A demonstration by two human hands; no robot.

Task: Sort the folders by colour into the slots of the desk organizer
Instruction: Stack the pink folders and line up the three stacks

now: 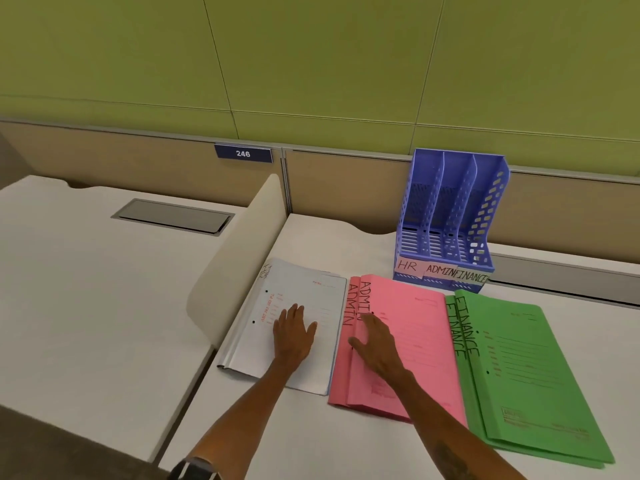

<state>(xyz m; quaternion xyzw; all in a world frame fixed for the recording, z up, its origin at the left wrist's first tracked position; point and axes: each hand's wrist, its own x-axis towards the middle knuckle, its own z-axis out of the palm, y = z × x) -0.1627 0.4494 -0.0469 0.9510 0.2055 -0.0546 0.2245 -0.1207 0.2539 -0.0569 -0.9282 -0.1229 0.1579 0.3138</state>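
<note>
Lying palm down on the white folders [325, 296], the left hand [294, 336] had its fingers straight and slightly spread, gripping nothing. The right hand [375, 344] rested the same way on the pink folders [419, 341], fingers stretched flat toward the far edge and thumb angled out to the left, also gripping nothing.

Three stacks lay side by side on the tabletop [346, 244]. The white stack was on the left, marked "HR" at its far left corner. The pink stack was in the middle, with "ADMIN" written along the spines of two offset folders. The green folders [519, 375] were on the right, with "FINANCE" written twice down their left edges. The green stack's left edge overlapped the pink stack's right edge.

Behind the pink and green stacks stood the blue organizer [450, 216], upright, with three slots open toward the person. Paper labels on its front lip read HR [408, 265], ADMIN [440, 270] and FINANCE [471, 277] from left to right.

A curved cream divider [239, 258] rose just left of the white stack. Beyond it, another desk carried a grey hatch [173, 216]. A blue plate [243, 153] reading "246" sat on the beige partition below a green wall. A dark watch [194, 467] was on the left wrist.
</note>
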